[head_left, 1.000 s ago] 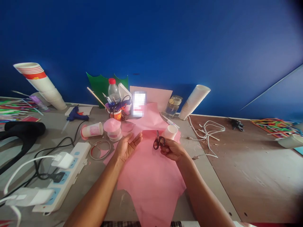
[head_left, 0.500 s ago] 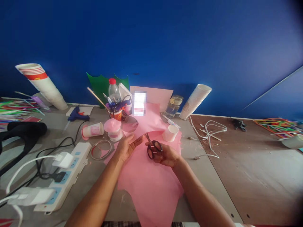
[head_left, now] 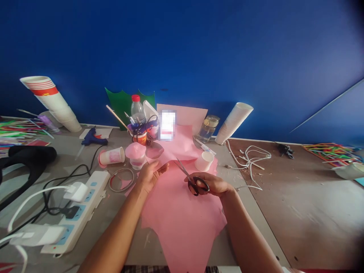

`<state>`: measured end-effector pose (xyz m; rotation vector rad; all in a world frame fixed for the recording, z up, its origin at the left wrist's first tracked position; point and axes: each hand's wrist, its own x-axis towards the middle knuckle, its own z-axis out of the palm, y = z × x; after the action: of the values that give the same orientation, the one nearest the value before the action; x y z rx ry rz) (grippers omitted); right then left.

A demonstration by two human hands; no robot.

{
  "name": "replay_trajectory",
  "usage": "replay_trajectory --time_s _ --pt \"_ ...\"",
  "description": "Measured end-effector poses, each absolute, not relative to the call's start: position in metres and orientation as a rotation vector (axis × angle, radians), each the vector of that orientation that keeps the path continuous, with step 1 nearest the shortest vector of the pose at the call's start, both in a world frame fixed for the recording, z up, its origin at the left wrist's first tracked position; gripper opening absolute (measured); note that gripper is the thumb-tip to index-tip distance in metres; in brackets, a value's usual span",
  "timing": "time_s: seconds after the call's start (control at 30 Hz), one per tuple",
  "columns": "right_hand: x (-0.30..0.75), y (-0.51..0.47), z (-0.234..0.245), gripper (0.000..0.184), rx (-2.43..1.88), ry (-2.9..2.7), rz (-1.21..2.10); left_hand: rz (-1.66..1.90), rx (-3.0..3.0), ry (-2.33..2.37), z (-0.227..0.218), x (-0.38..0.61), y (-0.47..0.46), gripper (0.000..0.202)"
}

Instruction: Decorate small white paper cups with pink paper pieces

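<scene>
A large sheet of pink paper lies in front of me, its lower end hanging toward my lap. My left hand is at the sheet's upper left, thumb and fingers closed on the edge of the paper. Black-handled scissors are in my right hand, with its fingers in and around the handle loops. The blades point up and left over the pink paper, slightly apart at the tips. A white paper cup sits on the sheet just beyond my right hand.
A pink-topped cup, a cup on its side and a tape roll lie left of the paper. Further left are a power strip and a glue gun. Stacked cups and a glass jar stand behind.
My right hand has drawn the scissors right and slightly toward me, away from my left hand. The left hand's fingers have curled in a little, staying at the paper's edge.
</scene>
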<state>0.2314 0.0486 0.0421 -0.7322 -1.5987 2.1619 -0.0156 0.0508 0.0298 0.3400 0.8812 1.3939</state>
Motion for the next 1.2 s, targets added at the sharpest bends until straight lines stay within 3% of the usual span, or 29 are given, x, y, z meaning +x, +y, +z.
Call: replay_trajectory --time_s 0.43,0.83,1.2 --pt "0.21 0.047 0.03 0.047 -0.765 -1.499 2.219 1.224 0.397 1.018 0.027 -0.009 0.048 0.01" --pt "0.19 0.041 0.031 0.053 -0.927 -1.337 2.148 1.248 0.515 1.091 0.027 -0.003 0.045 0.034" --pt "0.185 0.04 0.027 0.05 -0.905 -1.296 2.144 1.224 0.581 1.099 0.023 -0.002 0.044 0.028"
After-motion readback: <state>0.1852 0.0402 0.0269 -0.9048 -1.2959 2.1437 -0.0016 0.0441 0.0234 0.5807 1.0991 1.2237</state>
